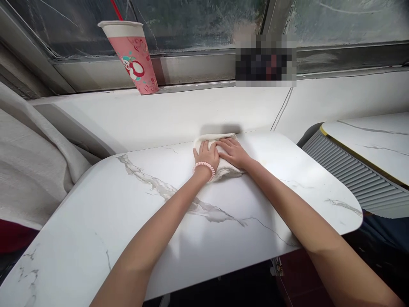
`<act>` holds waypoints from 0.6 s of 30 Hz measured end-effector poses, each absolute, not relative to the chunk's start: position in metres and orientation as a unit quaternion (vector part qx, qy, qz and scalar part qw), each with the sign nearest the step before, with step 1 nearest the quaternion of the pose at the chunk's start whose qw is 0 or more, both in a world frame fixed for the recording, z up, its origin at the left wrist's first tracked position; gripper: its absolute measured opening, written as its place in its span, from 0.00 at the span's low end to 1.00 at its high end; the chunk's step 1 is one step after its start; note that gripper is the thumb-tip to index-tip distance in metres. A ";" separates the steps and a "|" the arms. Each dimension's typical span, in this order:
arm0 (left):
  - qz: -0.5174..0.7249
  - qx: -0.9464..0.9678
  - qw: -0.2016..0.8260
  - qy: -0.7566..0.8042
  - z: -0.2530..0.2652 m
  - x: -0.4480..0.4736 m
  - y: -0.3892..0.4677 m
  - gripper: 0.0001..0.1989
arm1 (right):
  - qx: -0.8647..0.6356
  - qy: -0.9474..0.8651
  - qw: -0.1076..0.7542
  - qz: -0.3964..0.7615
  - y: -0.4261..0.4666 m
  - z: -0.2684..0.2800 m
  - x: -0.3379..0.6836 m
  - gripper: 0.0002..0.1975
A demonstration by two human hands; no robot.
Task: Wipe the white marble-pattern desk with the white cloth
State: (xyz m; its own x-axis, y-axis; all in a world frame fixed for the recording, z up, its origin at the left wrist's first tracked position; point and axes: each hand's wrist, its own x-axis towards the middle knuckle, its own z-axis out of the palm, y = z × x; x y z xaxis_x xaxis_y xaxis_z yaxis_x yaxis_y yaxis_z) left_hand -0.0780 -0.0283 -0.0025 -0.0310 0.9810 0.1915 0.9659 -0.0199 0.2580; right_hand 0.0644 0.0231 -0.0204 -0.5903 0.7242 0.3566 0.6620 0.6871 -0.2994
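A folded cream cloth (228, 171) lies on the white marble-patterned table (166, 247), close to the edge by the wall. My left hand (207, 155) presses flat on the cloth's left part, fingers spread, with a pink coil band (204, 165) around the wrist. Just to its right, my right hand (234, 151) rests flat on the same cloth, fingers stretched toward the left hand. The two hands touch or nearly touch, and both cover much of the cloth's middle.
A pink paper cup (134, 59) with a red straw stands on the window ledge. Light fabric (28, 153) hangs at the left. On the right is a counter (377, 136) with ribbed grey sides. A blurred patch hides part of the window frame.
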 end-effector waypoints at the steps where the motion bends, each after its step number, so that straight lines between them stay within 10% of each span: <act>1: 0.163 0.695 0.014 0.700 -0.003 -0.074 -0.037 0.23 | -0.381 -0.894 0.226 0.065 0.015 -0.020 0.068 0.25; 18: 0.155 0.799 0.145 0.563 0.002 -0.008 -0.179 0.34 | -0.340 -0.910 0.209 0.114 -0.130 0.000 0.174 0.30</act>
State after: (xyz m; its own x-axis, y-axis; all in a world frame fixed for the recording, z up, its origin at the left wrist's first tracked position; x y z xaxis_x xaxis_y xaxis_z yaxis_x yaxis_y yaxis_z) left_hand -0.0081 -0.1788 0.0017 0.3182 0.9442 0.0853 0.8544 -0.3246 0.4057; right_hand 0.1744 -0.1301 -0.0001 -0.6812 0.6666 0.3026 0.5713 0.7425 -0.3497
